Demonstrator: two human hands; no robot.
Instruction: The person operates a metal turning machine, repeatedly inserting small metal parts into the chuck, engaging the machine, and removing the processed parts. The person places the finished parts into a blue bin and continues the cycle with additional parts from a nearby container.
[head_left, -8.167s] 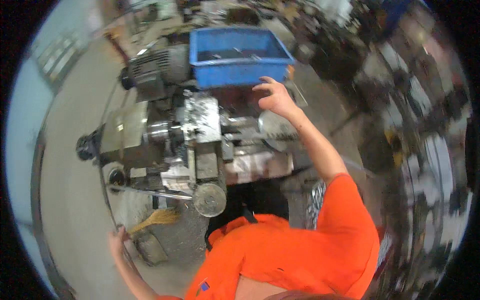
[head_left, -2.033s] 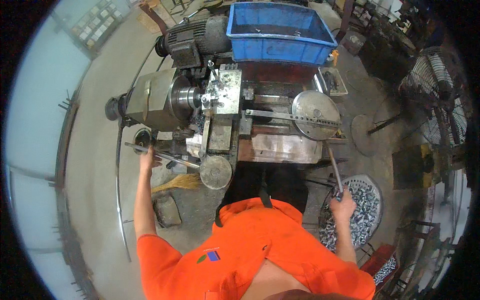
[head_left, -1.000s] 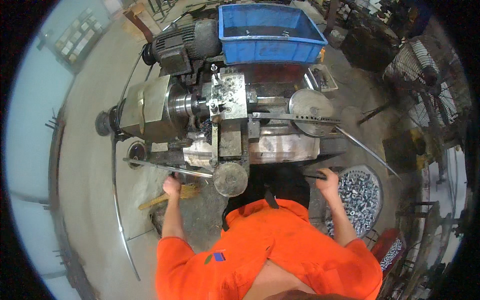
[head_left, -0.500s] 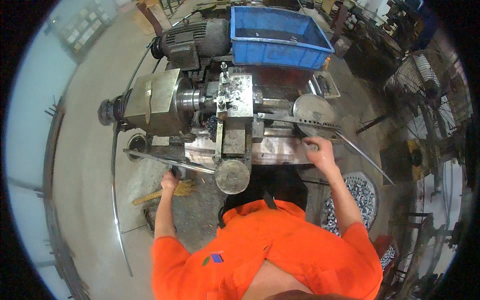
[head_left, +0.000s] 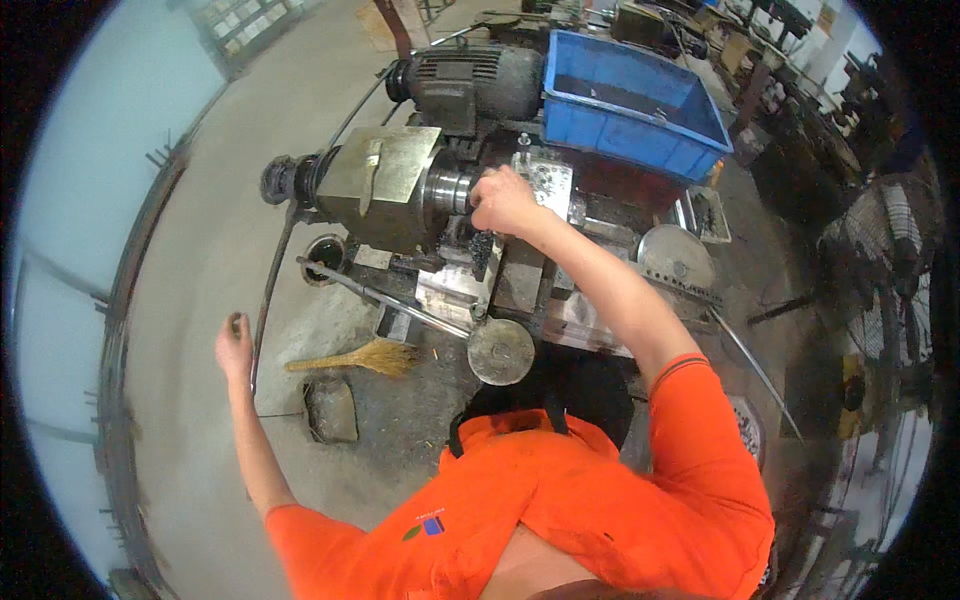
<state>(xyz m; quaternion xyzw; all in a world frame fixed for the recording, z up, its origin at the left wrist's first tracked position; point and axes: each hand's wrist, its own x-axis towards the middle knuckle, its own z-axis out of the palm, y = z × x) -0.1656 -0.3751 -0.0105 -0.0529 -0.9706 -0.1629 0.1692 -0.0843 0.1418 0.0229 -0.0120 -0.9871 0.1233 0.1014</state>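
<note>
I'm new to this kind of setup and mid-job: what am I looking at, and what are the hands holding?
There's no robot: a person works bare-handed, and a head-worn fisheye camera looks down past their orange shirt. The machine resembles a lathe. The right hand is at its shiny round spindle; the fingers hide whatever they may hold. The left hand is off to the side, fingers curled; I can't tell whether it holds anything. Beyond sit an electric motor and a blue crate. A straw broom lies on the floor.
</note>
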